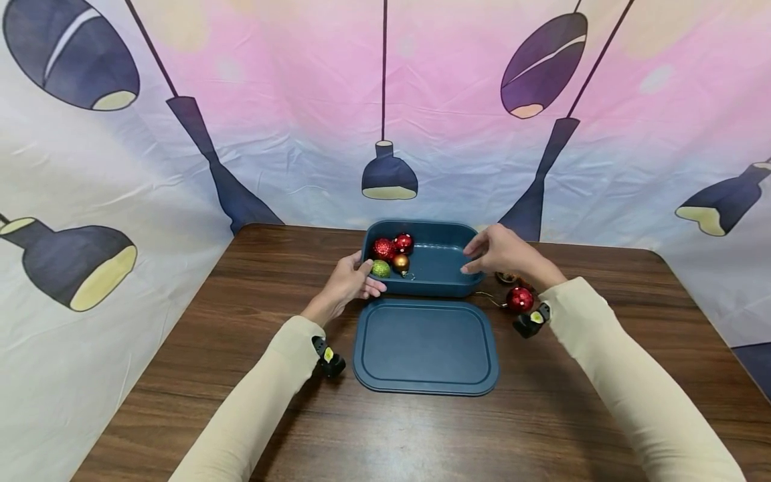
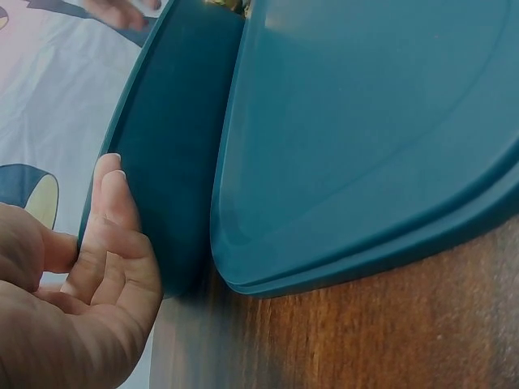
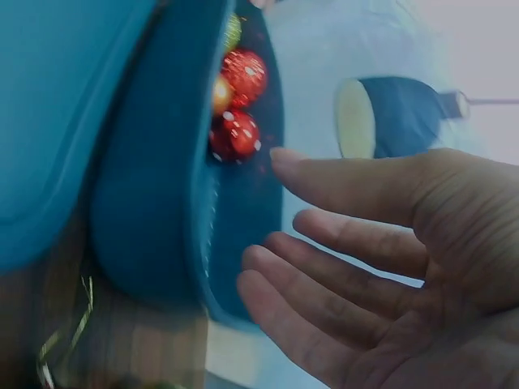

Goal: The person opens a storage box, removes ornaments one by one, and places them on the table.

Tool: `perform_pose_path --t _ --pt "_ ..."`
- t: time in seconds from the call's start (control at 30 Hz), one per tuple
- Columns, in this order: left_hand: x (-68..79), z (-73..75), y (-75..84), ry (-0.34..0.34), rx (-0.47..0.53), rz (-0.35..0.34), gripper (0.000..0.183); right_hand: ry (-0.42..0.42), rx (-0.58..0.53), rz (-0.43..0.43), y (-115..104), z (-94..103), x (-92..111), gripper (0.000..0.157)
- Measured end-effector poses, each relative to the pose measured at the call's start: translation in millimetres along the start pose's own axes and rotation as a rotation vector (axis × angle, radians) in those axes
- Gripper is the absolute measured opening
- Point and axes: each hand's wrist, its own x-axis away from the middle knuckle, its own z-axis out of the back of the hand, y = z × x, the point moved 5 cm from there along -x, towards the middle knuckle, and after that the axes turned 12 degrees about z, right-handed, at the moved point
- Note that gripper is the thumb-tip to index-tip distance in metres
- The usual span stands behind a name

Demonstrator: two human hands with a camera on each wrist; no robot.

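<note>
The left hand (image 1: 346,281) grips the storage box (image 1: 424,288) with Christmas baubles (image 1: 383,249); the right hand (image 1: 501,253), fingers loose, is at the other end.

The box (image 1: 421,288) at the left hand (image 1: 348,282) is plain dark teal, as is the lid (image 1: 426,345) nearer than both hands. Just by the left fingers, one ball (image 1: 381,269) is glittery lime green; beyond it sit a gold ball (image 1: 400,262) and two red balls (image 1: 383,249). Another shiny red ball (image 1: 520,299) lies by the right hand (image 1: 502,251). Sleeves (image 1: 614,375) behind both hands: cream. Table (image 1: 271,294) around them: brown, dark-grained. Cloth (image 1: 301,167) beyond: pink fading to pale blue, with navy, cream-mouthed lamps (image 1: 389,167)
</note>
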Motion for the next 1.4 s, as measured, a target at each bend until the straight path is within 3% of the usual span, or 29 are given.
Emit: perform_pose_path --t 0.33,0.63,0.83,1.4 --pt "0.9 0.4 0.4 0.002 -0.005 -0.007 0.059 -0.007 -0.019 0.068 -16 -31.2 -30 0.036" --pt "2.6 -0.8 1.6 0.004 -0.005 -0.001 0.059 0.034 -0.052 -0.017 -18 -60.3 -48 0.043" --pt "1.7 -1.1 1.7 -0.007 0.008 -0.004 0.06 0.062 -0.015 -0.007 -17 -78.6 -59 0.039" --pt "2.8 -1.5 0.8 0.008 -0.003 0.0 0.059 0.176 -0.026 -0.069 -12 -97.9 -81 0.033"
